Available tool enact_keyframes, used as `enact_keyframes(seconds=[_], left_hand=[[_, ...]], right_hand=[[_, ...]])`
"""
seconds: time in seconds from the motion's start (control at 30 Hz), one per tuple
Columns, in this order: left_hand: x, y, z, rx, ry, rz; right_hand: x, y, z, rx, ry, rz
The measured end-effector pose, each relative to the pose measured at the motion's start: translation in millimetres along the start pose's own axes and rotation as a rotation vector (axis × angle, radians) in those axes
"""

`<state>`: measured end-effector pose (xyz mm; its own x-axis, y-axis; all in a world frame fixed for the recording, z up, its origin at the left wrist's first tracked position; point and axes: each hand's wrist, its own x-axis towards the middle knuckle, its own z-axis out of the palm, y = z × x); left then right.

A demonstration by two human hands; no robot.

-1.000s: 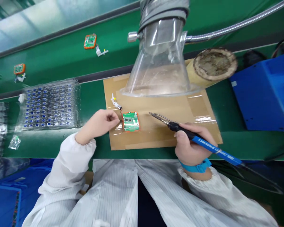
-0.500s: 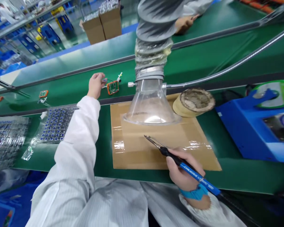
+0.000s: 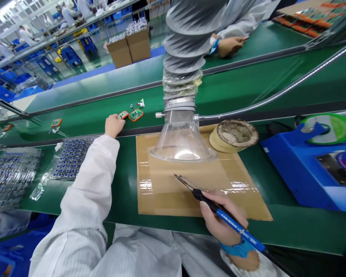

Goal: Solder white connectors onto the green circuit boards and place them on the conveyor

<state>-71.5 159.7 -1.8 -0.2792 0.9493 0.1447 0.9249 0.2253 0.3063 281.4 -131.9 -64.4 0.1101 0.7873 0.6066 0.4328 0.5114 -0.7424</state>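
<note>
My left hand (image 3: 114, 125) reaches to the far green strip with curled fingers, closed at the near edge of a small orange-edged circuit board (image 3: 123, 115); the fingertips are partly hidden. Right beside it lies a second orange-edged circuit board (image 3: 136, 115), with a small white part (image 3: 141, 103) behind. In my right hand (image 3: 223, 217) is a blue and black soldering iron (image 3: 216, 209), gripped like a pen. Its tip, with a thin bent metal tube alongside, points up-left above the brown cardboard sheet (image 3: 173, 200).
A clear fume hood (image 3: 181, 138) on a grey hose hangs over the cardboard. Behind stands a round tan pot (image 3: 233, 135); a blue machine (image 3: 300, 165) is at right. At left lie trays of small blue parts (image 3: 75, 156). Across the bench is another person's hand (image 3: 230, 47).
My left hand has come down and nearer to me, onto the small board's edge. The neighbouring board, tilted up before, now lies flat. My right hand keeps the soldering iron about where it was.
</note>
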Motion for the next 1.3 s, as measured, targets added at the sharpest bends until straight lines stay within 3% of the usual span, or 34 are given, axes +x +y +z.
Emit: enact_keyframes(seconds=[0.1, 0.13, 0.23, 0.37, 0.5, 0.57, 0.7, 0.77, 0.9, 1.03, 1.17, 1.3], left_hand=[[-50.7, -6.1, -28.7, -0.438, 0.074, 0.045], [-70.1, -7.6, -36.7, -0.643, 0.019, 0.065], [-126.5, -10.3, -50.4, -1.073, -0.298, 0.110], [-182.0, -8.3, -45.2, -1.192, -0.622, 0.190], [-208.3, 5.3, -41.3, -1.164, -0.760, 0.302], [-214.1, 14.8, -47.1, -1.072, -0.724, 0.523], [-226.0, 26.4, -59.7, -0.612, -0.570, 1.097], [-234.4, 24.1, -58.9, -0.389, -0.484, 1.242], [-250.7, 5.0, -42.7, -0.182, -0.286, 1.191], [-264.1, -11.7, -21.9, -0.298, -0.242, 1.028], [-271.3, -7.9, -6.9, -0.328, -0.157, 0.989], [-265.0, 6.4, -3.8, -0.289, -0.022, 0.978]], right_hand=[[-2.0, -0.2, 0.1, -0.007, 0.016, 0.012], [-2.8, -0.3, 0.3, -0.008, 0.019, 0.020], [-5.3, 0.2, 2.1, -0.013, 0.029, 0.047], [-9.6, 3.2, 4.3, -0.044, 0.073, 0.125], [-10.3, 3.8, 5.0, -0.101, 0.157, 0.192], [-8.8, 1.8, 5.7, -0.115, 0.196, 0.203], [-5.7, -2.9, 7.4, -0.122, 0.271, 0.226], [-4.3, -3.8, 8.2, -0.132, 0.321, 0.237], [-2.1, -4.5, 10.8, -0.123, 0.318, 0.253], [-2.4, -5.1, 15.3, -0.077, 0.249, 0.272], [-4.7, -1.9, 18.3, -0.053, 0.216, 0.295], [-7.9, 2.3, 16.6, -0.059, 0.229, 0.321]])
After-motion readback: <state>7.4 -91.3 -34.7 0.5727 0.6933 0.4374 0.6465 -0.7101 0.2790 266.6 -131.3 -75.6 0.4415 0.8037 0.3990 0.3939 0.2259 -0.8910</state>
